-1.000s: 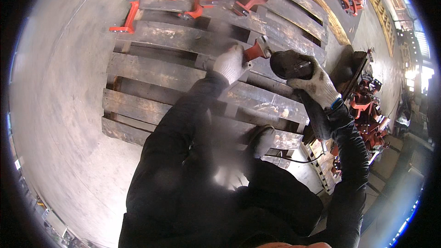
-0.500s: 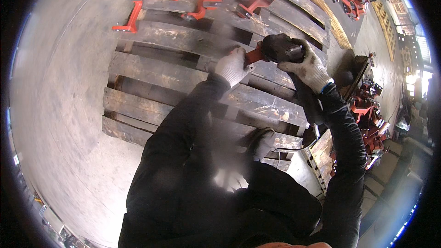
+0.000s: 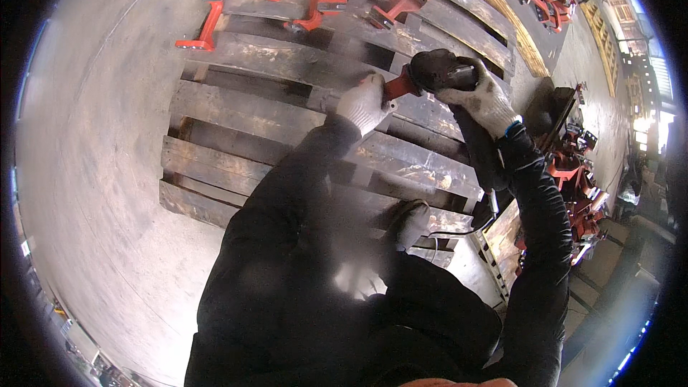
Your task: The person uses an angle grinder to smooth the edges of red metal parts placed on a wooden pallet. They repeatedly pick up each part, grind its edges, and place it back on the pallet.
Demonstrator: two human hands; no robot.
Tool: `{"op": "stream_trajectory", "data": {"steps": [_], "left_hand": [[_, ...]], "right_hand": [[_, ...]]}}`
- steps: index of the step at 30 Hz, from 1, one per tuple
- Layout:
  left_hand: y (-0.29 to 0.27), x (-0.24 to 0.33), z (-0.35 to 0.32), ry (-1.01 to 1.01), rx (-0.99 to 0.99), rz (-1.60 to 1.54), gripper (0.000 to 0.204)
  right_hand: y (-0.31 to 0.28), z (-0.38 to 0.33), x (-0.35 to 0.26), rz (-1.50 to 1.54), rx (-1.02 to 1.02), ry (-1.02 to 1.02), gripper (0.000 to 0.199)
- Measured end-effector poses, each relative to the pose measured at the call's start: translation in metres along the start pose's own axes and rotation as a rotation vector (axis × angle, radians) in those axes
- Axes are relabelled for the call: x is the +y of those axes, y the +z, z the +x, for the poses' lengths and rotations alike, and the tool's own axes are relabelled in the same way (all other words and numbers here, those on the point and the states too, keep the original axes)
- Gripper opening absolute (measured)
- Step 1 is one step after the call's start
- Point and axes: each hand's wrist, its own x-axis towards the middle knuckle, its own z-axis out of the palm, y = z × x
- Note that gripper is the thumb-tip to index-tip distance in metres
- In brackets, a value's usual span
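black sleeves [image 3: 537,208], right hand [image 3: 489,104] in white knit glove [image 3: 498,118], blue cuff edge [image 3: 513,129]

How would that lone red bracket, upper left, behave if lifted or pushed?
The red bracket likely feels stiff, given its straight, crisp shape. It looks like painted metal, so perhaps heavy for its size. Its wider ends should resist rolling.

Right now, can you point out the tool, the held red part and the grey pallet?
Tool [image 3: 432,70]: head view, on its dark round head.
Held red part [image 3: 400,87]: head view, on its uncovered stretch.
Grey pallet [image 3: 236,109]: head view, on a bare slat.
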Motion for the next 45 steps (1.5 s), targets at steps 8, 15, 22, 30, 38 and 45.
{"op": "stream_trajectory", "data": {"steps": [8,15,22,30,38,45], "left_hand": [[-0.006,0.009,-0.003,-0.013,0.037,0.009,0.046],[0.044,-0.038,0.003,0.269,0.359,0.018,0.047],[-0.027,0.019,-0.010,-0.215,0.193,-0.035,0.050],[0.000,-0.006,-0.062,-0.668,-0.215,-1.115,0.030],[0.033,-0.004,-0.063,-0.665,-0.337,-1.429,0.029],[0.004,0.007,-0.045,-0.836,-0.384,-1.146,0.030]], "right_hand": [[-0.021,-0.029,0.049,0.033,-0.236,-0.055,0.031],[0.004,-0.096,0.090,0.123,-0.069,-0.162,0.052],[0.052,-0.118,0.069,0.349,0.343,0.130,0.082],[0.071,-0.096,0.057,0.467,0.356,0.067,0.089],[0.074,-0.085,0.050,0.573,0.294,0.123,0.087],[0.084,-0.089,0.074,0.559,0.260,0.127,0.089]]}}
